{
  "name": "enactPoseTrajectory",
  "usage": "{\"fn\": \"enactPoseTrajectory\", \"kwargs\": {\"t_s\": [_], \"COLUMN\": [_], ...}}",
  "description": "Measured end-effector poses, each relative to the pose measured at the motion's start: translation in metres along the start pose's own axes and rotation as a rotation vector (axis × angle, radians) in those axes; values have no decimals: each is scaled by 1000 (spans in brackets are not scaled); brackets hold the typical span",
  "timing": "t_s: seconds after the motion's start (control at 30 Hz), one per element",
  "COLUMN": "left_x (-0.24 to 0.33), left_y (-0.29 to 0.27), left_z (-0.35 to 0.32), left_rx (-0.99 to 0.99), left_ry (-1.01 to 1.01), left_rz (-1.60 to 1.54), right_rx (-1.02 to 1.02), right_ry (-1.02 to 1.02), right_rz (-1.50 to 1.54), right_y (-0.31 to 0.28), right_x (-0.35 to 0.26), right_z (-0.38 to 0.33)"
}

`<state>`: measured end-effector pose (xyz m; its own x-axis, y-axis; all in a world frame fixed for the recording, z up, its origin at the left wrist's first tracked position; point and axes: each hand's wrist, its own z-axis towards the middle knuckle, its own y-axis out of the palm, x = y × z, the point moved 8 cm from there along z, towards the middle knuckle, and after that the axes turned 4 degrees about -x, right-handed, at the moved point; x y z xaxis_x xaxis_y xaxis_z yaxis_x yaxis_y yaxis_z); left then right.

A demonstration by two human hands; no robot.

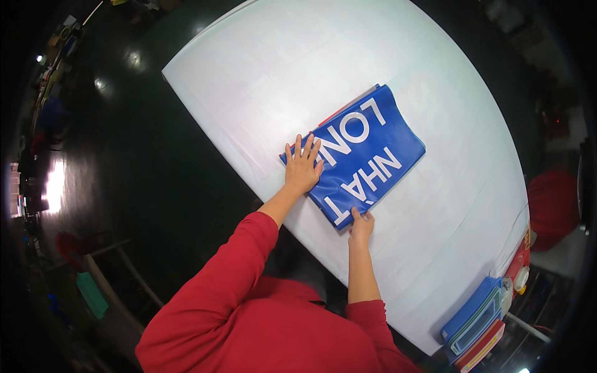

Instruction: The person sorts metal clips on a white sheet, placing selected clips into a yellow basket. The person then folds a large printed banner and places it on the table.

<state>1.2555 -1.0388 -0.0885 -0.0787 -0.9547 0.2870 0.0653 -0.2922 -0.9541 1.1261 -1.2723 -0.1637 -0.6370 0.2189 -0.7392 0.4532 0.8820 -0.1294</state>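
Observation:
A folded blue vinyl banner [388, 133] with large white lettering lies on the white-covered table, turned at an angle. Thin red edges of its under layers peek out along the far left side. My left hand [303, 169] rests flat on the banner's left end, fingers spread and pointing away from me. At the near corner, my right hand [360, 227] pinches the banner's edge, with a fingertip on top and the rest of the grip partly hidden. The banner's right end curls slightly up from the cloth.
White cloth with light creases covers the table [460, 205]. At its near right corner stand a blue plastic basket [471, 311] and a red box [482, 348]. Beyond the right edge is a red rounded object [552, 210]. A green panel [92, 294] shows at the lower left.

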Motion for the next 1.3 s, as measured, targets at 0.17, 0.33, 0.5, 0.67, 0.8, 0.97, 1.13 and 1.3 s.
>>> {"fn": "enactPoseTrajectory", "kwargs": {"t_s": [0.17, 0.33, 0.5, 0.67, 0.8, 0.97, 1.13, 1.3], "left_x": [-27, -64, -21, -32, -8, 46, 120, 162], "left_y": [-23, -50, -15, -41, -95, -131, -115, -76], "left_z": [-11, -53, -62, -64, -96, -167, -201, -247], "left_rx": [36, 139, -489, -300, 70, 553, 1008, 1276], "left_ry": [-135, -827, -1143, -1061, -1046, -1133, -991, -1022], "left_rz": [-209, -936, -1953, -1988, -2058, -2073, -2110, -2044], "right_rx": [-450, -632, -731, -789, -942, -1132, -1400, -1478], "right_ry": [395, 618, 958, 861, 777, 668, 758, 806], "right_rz": [101, 238, 328, 171, 41, -209, -482, -785], "right_y": [38, 62, 71, 81, 60, 28, -22, -27], "right_x": [-11, -48, -69, -106, -129, -163, -166, -150], "right_z": [-44, -118, -169, -200, -193, -205, -185, -137]}}
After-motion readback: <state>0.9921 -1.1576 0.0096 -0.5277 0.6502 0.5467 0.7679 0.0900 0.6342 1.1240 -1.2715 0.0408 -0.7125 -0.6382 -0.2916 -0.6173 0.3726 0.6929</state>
